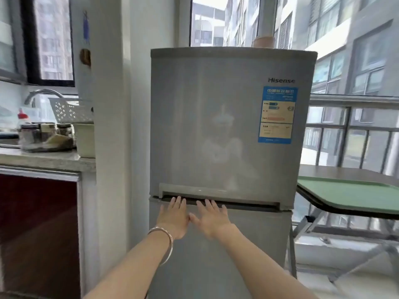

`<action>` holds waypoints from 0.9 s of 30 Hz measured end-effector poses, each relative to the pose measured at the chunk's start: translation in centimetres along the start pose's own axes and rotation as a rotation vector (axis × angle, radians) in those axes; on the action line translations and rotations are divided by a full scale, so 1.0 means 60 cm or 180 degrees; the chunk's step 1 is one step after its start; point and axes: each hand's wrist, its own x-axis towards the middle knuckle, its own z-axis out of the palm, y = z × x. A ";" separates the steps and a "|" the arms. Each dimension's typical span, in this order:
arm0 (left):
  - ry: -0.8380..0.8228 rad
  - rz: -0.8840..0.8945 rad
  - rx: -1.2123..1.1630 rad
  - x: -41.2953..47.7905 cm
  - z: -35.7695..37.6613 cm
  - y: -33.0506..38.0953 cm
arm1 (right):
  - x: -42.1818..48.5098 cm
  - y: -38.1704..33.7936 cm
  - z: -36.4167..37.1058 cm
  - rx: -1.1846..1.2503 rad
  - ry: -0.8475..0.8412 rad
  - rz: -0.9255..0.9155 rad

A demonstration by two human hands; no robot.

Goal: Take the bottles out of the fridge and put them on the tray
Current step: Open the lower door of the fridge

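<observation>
Fridge shut, bottles unseen; left hand and right hand spread empty at door handle; stiff pull expected.

The fridge is standing in the middle, with its upper door sitting above its lower door. The left hand and the right hand are lying side by side, flat against the top of the lower door, fingertips reaching up to the handle recess between the two doors. A counter is lying to the left of the fridge, carrying jars and a tub. To the right, a tray is resting on a table, in front of a railing
</observation>
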 end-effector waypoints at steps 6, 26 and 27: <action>0.0074 0.0242 0.0003 0.031 0.037 -0.020 | 0.019 -0.001 0.034 -0.0086 -0.0009 0.0228; 0.0798 0.0638 -0.0419 -0.032 -0.035 -0.012 | -0.074 -0.032 -0.038 -0.0119 0.0271 0.0579; 0.0729 0.0709 -0.0536 -0.036 -0.035 -0.006 | -0.085 -0.034 -0.047 -0.0138 0.0386 0.0630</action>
